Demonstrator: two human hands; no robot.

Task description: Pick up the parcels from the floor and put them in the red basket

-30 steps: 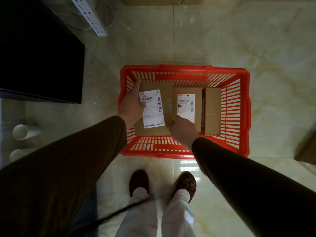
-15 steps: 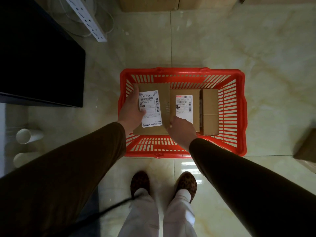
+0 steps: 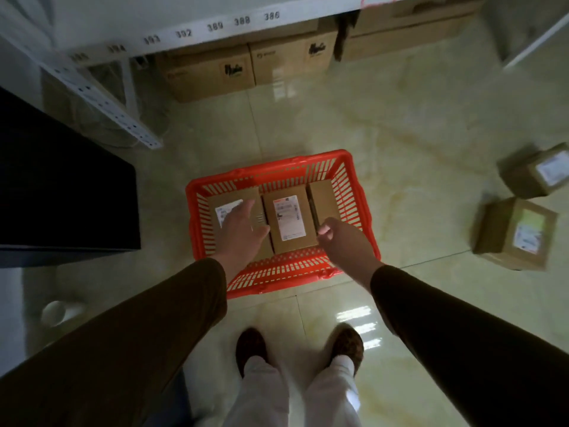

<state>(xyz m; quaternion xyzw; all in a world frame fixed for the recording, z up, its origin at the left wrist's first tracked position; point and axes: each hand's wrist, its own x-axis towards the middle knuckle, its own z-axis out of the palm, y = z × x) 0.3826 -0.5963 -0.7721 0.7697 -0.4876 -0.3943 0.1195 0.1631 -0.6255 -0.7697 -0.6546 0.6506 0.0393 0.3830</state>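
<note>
The red basket (image 3: 363, 211) stands on the tiled floor in front of my feet. Three brown parcels lie side by side in it: a left parcel (image 3: 229, 200) with a white label, a middle parcel (image 3: 288, 223) with a white label, and a plain right parcel (image 3: 321, 201). My left hand (image 3: 241, 231) hovers flat above the left parcel, fingers apart, holding nothing. My right hand (image 3: 341, 238) is over the basket's near right side with its fingers curled and empty. Two more labelled parcels lie on the floor at the right, a near parcel (image 3: 514, 235) and a far parcel (image 3: 534, 174).
A white shelf rack (image 3: 101, 97) with numbered tags runs along the back and left. Large cardboard boxes (image 3: 246, 67) sit under it. A black cabinet (image 3: 61, 192) stands at the left. White rolls (image 3: 57, 312) lie at lower left.
Both hands have let go of the left parcel, which now lies in the basket. The hands have lifted and the view has pulled back, showing the shelf and two floor parcels.
</note>
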